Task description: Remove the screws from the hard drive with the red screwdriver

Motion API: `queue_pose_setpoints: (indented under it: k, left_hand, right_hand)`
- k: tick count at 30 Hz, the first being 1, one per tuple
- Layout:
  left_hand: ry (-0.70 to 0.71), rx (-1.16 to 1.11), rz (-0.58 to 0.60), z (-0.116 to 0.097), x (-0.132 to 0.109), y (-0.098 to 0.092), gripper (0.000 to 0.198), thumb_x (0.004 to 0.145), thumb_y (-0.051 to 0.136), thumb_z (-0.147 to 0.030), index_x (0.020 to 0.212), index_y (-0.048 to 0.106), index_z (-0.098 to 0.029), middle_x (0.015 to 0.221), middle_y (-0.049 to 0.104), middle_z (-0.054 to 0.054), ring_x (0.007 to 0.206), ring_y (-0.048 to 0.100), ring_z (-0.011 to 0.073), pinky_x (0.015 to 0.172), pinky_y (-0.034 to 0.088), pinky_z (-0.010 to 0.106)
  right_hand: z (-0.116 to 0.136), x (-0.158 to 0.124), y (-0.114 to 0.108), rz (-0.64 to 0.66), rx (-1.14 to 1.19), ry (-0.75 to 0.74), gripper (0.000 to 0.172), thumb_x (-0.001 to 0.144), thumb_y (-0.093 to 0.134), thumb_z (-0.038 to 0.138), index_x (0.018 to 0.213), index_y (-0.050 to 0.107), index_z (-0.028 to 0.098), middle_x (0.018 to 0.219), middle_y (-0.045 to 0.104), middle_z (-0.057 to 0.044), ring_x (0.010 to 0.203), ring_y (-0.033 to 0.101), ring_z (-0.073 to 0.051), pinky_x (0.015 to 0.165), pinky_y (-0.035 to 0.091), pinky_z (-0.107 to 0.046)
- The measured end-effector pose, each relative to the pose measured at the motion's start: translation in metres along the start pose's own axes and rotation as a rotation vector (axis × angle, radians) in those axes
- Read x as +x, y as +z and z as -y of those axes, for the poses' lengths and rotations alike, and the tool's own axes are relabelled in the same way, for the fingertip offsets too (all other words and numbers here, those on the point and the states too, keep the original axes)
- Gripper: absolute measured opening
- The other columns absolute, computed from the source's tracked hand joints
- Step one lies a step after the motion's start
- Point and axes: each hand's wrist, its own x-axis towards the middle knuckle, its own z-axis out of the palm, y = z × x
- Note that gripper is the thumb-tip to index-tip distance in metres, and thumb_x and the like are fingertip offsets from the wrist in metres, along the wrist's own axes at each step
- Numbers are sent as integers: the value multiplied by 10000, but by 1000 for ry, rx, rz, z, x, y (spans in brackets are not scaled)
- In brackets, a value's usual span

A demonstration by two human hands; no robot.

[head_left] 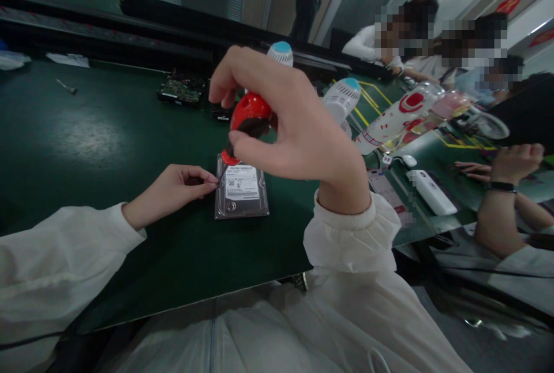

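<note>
A silver hard drive (241,194) with a white label lies flat on the dark green table (86,142) in front of me. My right hand (288,125) is raised above it, fingers wrapped round the red and black handle of a screwdriver (250,116) that stands upright over the drive's far left corner. My left hand (173,188) rests on the table just left of the drive, fingers pinched together at the drive's left edge; what they pinch is too small to make out.
A bare circuit board (182,90) lies farther back on the table. Two white devices with teal caps (341,99) stand to the right. Other people sit at the right, one forearm with a watch (502,188) near a white oblong device (430,191) and a clear bottle (398,119).
</note>
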Motion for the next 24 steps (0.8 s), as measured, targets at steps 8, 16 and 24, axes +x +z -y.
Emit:
queue_pose_setpoints:
  k: [8, 16, 24]
  left_hand:
    - [0, -32, -7, 2, 1, 0, 288, 630, 816, -427, 808, 796, -200, 816, 777, 39, 667, 648, 161, 604, 524, 279]
    - [13, -9, -5, 4, 1, 0, 283, 670, 799, -431, 833, 799, -200, 839, 781, 46, 697, 663, 172, 623, 532, 285]
    - [14, -4, -1, 7, 2, -1, 293, 674, 803, -441, 845, 807, -204, 859, 783, 48, 702, 667, 171, 619, 538, 279]
  right_hand:
    - [-4, 0, -1, 16, 79, 10, 214, 786, 593, 77, 949, 511, 189, 1046, 604, -37, 937, 568, -121, 860, 500, -256]
    - [-2, 0, 1, -14, 112, 16, 93, 914, 583, 233, 962, 539, 166, 1045, 599, -37, 897, 585, -106, 858, 517, -267]
    - [0, 0, -2, 45, 48, 13, 161, 853, 545, 177, 1013, 531, 161, 1112, 593, -55, 1023, 568, -151, 982, 506, -301]
